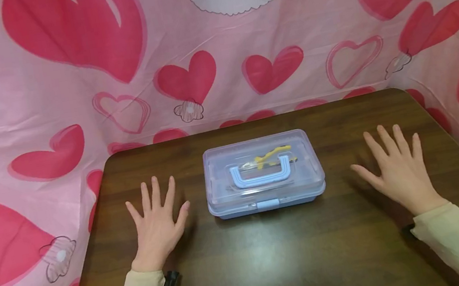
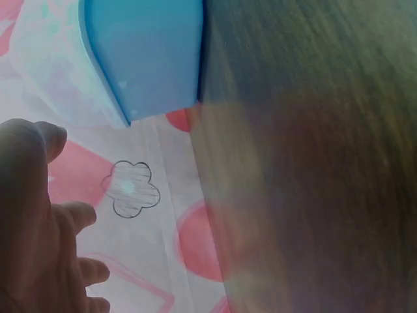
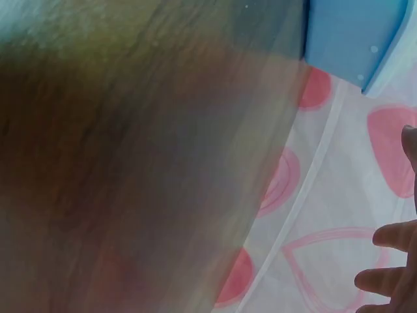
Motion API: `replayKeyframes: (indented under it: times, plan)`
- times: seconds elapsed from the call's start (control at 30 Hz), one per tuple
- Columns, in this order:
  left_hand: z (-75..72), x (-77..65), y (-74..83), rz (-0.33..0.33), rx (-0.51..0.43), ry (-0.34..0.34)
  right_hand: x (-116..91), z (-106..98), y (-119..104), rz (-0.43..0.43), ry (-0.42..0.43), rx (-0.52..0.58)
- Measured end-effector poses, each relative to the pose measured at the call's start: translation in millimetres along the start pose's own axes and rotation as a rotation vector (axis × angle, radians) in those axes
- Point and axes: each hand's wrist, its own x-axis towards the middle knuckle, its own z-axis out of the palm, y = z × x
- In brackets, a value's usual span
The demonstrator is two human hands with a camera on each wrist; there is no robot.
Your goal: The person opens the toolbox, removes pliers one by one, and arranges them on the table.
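Observation:
A plastic box [image 1: 224, 192] with a clear lid, a light blue base and a blue carrying handle [image 1: 262, 179] sits on the table between the two hands. Its front latch [image 1: 268, 204] lies flat against the base. Through the lid shows a yellow item [image 1: 274, 153], its kind hard to make out. To the left of the box, the left hand [image 1: 157, 228] spreads its fingers, apart from the box. On the other side the right hand [image 1: 400, 172] is likewise spread, touching no object. In both wrist views the blue base [image 2: 153, 52] appears beyond the fingers.
The dark wooden table [image 1: 251, 271] has rounded far corners. Behind it and along both sides hangs a pink cloth [image 1: 221, 38] printed with red hearts. A black band [image 1: 170, 280] shows at the left wrist.

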Motion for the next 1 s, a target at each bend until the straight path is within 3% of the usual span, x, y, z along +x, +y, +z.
replayKeyframes:
  times: [0.13, 0.43, 0.6, 0.8, 1.0]
  plan:
    - [3.5, 0.9, 1.4, -0.021, -0.101, 0.018, 0.1, 0.3, -1.2, -0.024, 0.004, 0.018]
    - [10.2, 1.6, 15.7, -0.082, -0.49, 0.01, 4.5, -3.0, -24.1, -0.129, 0.108, 0.207]
    - [12.1, 7.0, 29.7, -0.101, -0.691, -0.003, 0.6, -11.4, -49.7, -0.148, 0.057, 0.295]
    - [11.1, 12.1, 44.7, -0.164, -0.968, -0.079, -4.0, -14.8, -80.1, -0.218, 0.01, 0.442]
    - [11.4, 15.4, 54.5, -0.195, -1.044, -0.103, -6.0, -2.6, -107.0, -0.326, -0.107, 0.56]
